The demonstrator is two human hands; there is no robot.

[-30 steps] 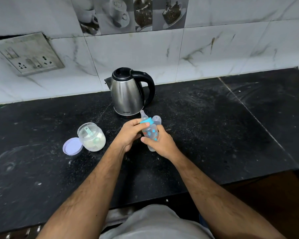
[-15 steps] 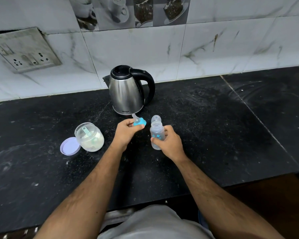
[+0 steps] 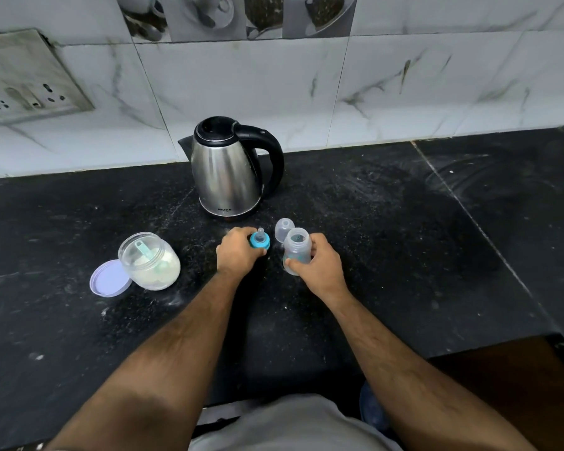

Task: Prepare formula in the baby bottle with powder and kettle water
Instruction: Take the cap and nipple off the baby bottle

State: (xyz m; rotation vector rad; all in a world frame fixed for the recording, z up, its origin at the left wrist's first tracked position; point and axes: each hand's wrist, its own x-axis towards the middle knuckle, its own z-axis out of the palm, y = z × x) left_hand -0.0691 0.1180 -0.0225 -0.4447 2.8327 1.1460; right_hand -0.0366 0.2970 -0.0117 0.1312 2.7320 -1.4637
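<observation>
A: Where is the bottle (image 3: 295, 252)?
B: Upright on the counter (image 3: 404, 255), mouth open, just past the middle. The right hand (image 3: 316, 266) has its fingers curled round the lower body, thumb on the near side.

A: And the left hand (image 3: 236, 252)?
B: At nine o'clock from the bottle, near but apart. Its fingers are curled round the blue ring of the teat (image 3: 260, 241), which sits low at the counter, nipple pointing up. I cannot tell whether the ring actually rests on the surface.

A: Anything between the hands?
B: A small clear cap (image 3: 284, 228) stands just behind the bottle, at about eleven o'clock from it, touching or nearly so.

A: The kettle (image 3: 228, 170)?
B: At twelve o'clock from the left hand, close to the wall, handle to the right, spout to the left, lid closed.

A: The powder?
B: In an open jar (image 3: 150, 260) at nine o'clock from the left hand, well apart from it. A pale green scoop (image 3: 143, 250) stands in the powder. The jar's lilac lid (image 3: 108, 277) lies flat at the jar's eight o'clock, touching its base.

A: On the wall?
B: A socket plate (image 3: 23, 79) at the far left.
</observation>
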